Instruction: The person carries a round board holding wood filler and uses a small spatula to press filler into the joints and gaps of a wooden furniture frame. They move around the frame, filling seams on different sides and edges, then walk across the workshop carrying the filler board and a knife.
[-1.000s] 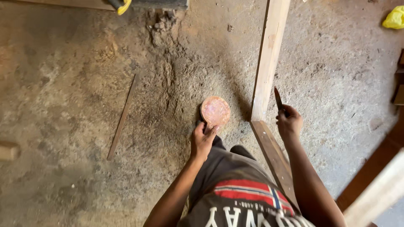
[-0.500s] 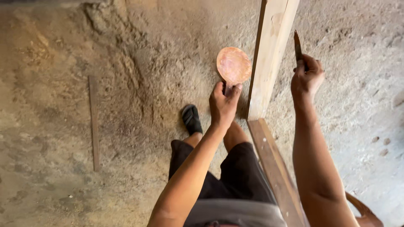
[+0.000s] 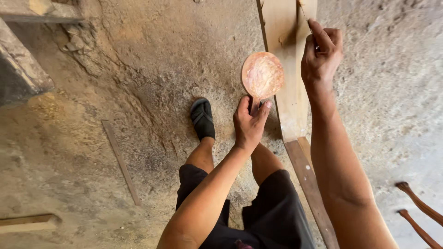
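L hand (image 3: pixel 249 122) w/ round paddle (image 3: pixel 263 75), R hand (image 3: pixel 321 53) w/ thin tool (image 3: pixel 305 14) on plank (image 3: pixel 288 69)

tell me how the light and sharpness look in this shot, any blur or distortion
Head view: soft daylight, brighter toward the right floor, no glare; the left hand and round pinkish disc are sharp, the right hand too; a dark shadow falls under the ledge at upper left; wide-angle stretch enlarges the forearms at the bottom edge.

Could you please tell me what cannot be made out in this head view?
- Thin tool in the right hand: the fingers hide most of it.
- Pale upright wooden plank: top edge cuts it off.
- Round pinkish flat disc: left hand covers its handle.
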`<move>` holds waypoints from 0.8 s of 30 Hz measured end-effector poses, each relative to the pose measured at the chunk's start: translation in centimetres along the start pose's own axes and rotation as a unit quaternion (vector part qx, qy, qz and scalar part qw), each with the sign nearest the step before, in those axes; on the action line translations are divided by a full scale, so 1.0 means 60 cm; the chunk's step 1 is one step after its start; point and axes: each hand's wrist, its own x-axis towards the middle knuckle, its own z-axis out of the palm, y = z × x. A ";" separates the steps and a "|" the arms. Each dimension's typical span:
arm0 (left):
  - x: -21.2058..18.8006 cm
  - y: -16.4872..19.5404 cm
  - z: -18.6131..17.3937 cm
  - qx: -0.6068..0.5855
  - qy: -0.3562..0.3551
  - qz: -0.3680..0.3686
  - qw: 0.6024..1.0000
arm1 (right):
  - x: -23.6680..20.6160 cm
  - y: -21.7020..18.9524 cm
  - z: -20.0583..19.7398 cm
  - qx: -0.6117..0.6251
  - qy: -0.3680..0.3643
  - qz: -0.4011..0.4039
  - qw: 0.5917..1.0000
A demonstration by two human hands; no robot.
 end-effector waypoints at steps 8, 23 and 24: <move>0.042 -0.065 0.028 0.008 -0.047 0.024 0.999 | -0.007 0.057 0.022 -0.137 0.012 -0.092 0.986; 0.055 -0.082 0.040 0.022 -0.053 0.048 0.997 | 0.009 0.077 -0.008 -0.046 -0.007 -0.010 0.999; 0.056 -0.081 0.041 0.027 -0.054 0.048 0.997 | 0.017 0.076 -0.004 -0.041 0.001 -0.005 0.999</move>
